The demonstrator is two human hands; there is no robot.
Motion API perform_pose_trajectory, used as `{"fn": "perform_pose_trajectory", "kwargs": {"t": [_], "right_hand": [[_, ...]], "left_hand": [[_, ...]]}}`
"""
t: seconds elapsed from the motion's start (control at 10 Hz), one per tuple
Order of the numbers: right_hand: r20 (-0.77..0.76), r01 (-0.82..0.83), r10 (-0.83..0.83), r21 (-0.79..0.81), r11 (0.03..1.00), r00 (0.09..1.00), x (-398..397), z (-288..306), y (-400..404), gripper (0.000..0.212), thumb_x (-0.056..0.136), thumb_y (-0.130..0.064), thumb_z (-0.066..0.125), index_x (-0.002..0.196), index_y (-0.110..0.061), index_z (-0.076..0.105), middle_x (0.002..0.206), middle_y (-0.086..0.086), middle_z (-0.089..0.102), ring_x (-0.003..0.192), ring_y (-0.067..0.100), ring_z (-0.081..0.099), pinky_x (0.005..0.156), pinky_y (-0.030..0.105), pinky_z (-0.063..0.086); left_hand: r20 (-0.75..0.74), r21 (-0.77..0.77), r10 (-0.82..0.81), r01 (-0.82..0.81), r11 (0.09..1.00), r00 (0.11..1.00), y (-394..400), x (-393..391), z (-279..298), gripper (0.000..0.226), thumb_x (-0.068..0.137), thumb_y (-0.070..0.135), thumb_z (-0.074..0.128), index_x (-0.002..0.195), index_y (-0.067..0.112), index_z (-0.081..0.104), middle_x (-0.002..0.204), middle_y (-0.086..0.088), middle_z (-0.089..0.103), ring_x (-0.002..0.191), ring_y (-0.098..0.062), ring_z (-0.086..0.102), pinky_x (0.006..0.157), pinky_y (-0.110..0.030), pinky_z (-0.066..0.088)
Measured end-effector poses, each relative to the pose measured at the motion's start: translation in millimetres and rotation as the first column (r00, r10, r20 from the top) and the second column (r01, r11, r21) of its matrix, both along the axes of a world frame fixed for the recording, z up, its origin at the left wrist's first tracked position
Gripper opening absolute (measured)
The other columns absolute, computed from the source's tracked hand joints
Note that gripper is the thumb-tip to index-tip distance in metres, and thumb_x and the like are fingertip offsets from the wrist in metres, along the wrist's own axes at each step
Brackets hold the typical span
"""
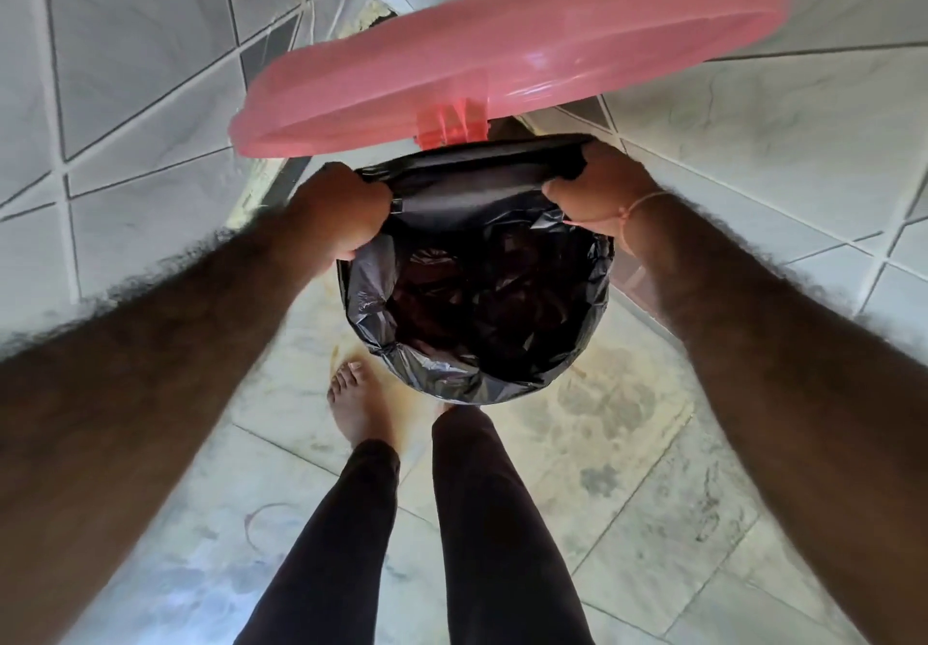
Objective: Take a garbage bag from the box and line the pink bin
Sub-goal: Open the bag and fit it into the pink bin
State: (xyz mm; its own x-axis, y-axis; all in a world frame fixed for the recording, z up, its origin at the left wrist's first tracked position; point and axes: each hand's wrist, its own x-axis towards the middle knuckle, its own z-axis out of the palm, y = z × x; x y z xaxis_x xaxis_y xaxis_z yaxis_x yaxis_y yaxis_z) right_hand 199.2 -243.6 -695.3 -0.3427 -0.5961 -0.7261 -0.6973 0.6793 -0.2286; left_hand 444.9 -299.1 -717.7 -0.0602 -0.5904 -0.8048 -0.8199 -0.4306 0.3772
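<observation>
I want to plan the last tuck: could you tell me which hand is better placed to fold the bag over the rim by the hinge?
Probably the right hand: it grips the black bag closer to the lid hinge than the left hand.

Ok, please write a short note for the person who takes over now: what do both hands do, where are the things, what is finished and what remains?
Left hand: closed on the far-left edge of the black garbage bag.
Right hand: closed on the far-right edge of the bag.
Pink bin: on the tiled floor; its pink lid stands open behind. The box is not in view.
Done: bag is opened inside the bin, and its near edge is folded over the rim.
Left: stretch the far edge over the back rim by the hinge, then let go.
</observation>
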Motion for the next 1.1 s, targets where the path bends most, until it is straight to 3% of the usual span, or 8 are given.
{"fn": "perform_pose_trajectory", "kwargs": {"t": [0.1, 0.2, 0.4, 0.5, 0.7, 0.9, 1.0, 1.1], "right_hand": [[0.021, -0.046, 0.046, 0.012, 0.999, 0.999, 4, -8, -4, 0.06, 0.093, -0.046, 0.052, 0.139, -0.01, 0.044, 0.141, 0.015, 0.054, 0.13, 0.034, 0.049, 0.107, 0.036, 0.04], [0.121, 0.008, 0.012, -0.158, 0.987, 0.993, 7, -14, -3, 0.042, 0.098, -0.04, 0.046, 0.128, -0.012, 0.057, 0.127, 0.011, 0.063, 0.115, 0.027, 0.056, 0.088, 0.024, 0.038], [0.175, 0.334, -0.32, -0.054, 0.941, 0.931, -6, -43, 0, 0.048, 0.097, -0.052, 0.041, 0.062, -0.019, 0.047, 0.063, 0.0, 0.048, 0.059, 0.016, 0.044, 0.058, 0.026, 0.036], [0.146, 0.393, -0.379, -0.084, 0.916, 0.914, -13, -50, 1, 0.056, 0.094, -0.057, 0.044, 0.063, -0.011, 0.052, 0.065, 0.004, 0.05, 0.061, 0.018, 0.046, 0.059, 0.03, 0.035], [0.382, 0.564, -0.527, 0.018, 0.826, 0.759, -36, -46, 18, 0.019, 0.091, -0.035, 0.059, 0.078, -0.021, 0.061, 0.08, 0.003, 0.064, 0.072, 0.021, 0.062, 0.07, 0.033, 0.054], [0.273, 0.438, -0.386, -0.161, 0.884, 0.881, -40, -41, 55, 0.042, 0.096, -0.038, 0.052, 0.059, -0.019, 0.05, 0.058, 0.003, 0.05, 0.047, 0.011, 0.048, 0.049, 0.022, 0.043], [0.105, 0.181, -0.154, -0.357, 0.916, 0.983, -40, -40, 70, 0.056, 0.1, -0.035, 0.047, 0.049, -0.02, 0.03, 0.049, 0.0, 0.029, 0.047, 0.017, 0.027, 0.052, 0.032, 0.023], [-0.048, -0.068, 0.054, -0.415, 0.907, 0.997, -40, -39, 84, 0.045, 0.102, -0.035, 0.037, 0.06, -0.018, 0.039, 0.053, 0.002, 0.041, 0.055, 0.028, 0.04, 0.056, 0.034, 0.027]], "left_hand": [[0.074, -0.165, -0.136, 0.146, 0.975, 0.988, 11, -10, -6, 0.03, 0.091, 0.025, 0.042, 0.075, 0.003, 0.056, 0.096, -0.026, 0.064, 0.097, -0.045, 0.061, 0.069, -0.036, 0.038], [-0.05, -0.223, -0.171, 0.156, 0.962, 0.984, 10, -17, -11, 0.033, 0.096, 0.024, 0.039, 0.098, -0.001, 0.06, 0.103, -0.027, 0.064, 0.098, -0.043, 0.058, 0.071, -0.036, 0.036], [-0.167, -0.125, -0.039, 0.018, 0.992, 0.985, 2, -14, -27, 0.043, 0.099, 0.039, 0.033, 0.085, 0.009, 0.061, 0.096, -0.015, 0.059, 0.088, -0.03, 0.052, 0.071, -0.034, 0.031], [-0.187, -0.053, 0.087, -0.098, 0.994, 0.978, 1, -8, -34, 0.048, 0.092, 0.053, 0.036, 0.073, 0.016, 0.059, 0.089, -0.008, 0.061, 0.083, -0.028, 0.053, 0.068, -0.036, 0.036], [-0.184, 0.075, 0.301, -0.292, 0.953, 0.936, 9, 21, -41, 0.042, 0.086, 0.052, 0.046, 0.075, 0.017, 0.065, 0.079, -0.002, 0.066, 0.074, -0.02, 0.062, 0.069, -0.035, 0.051], [-0.158, 0.24, 0.355, -0.313, 0.919, 0.922, 52, 60, -40, 0.042, 0.097, 0.046, 0.04, 0.08, 0.019, 0.068, 0.07, 0.006, 0.074, 0.064, -0.008, 0.07, 0.058, -0.028, 0.054], [-0.134, 0.286, 0.403, -0.354, 0.891, 0.905, 72, 72, -39, 0.043, 0.098, 0.044, 0.038, 0.085, 0.018, 0.069, 0.085, -0.004, 0.074, 0.078, -0.019, 0.068, 0.075, -0.04, 0.056], [-0.148, 0.291, 0.421, -0.368, 0.883, 0.895, 91, 74, -33, 0.041, 0.1, 0.041, 0.036, 0.088, 0.018, 0.068, 0.089, -0.004, 0.073, 0.083, -0.019, 0.069, 0.077, -0.041, 0.056]]}}
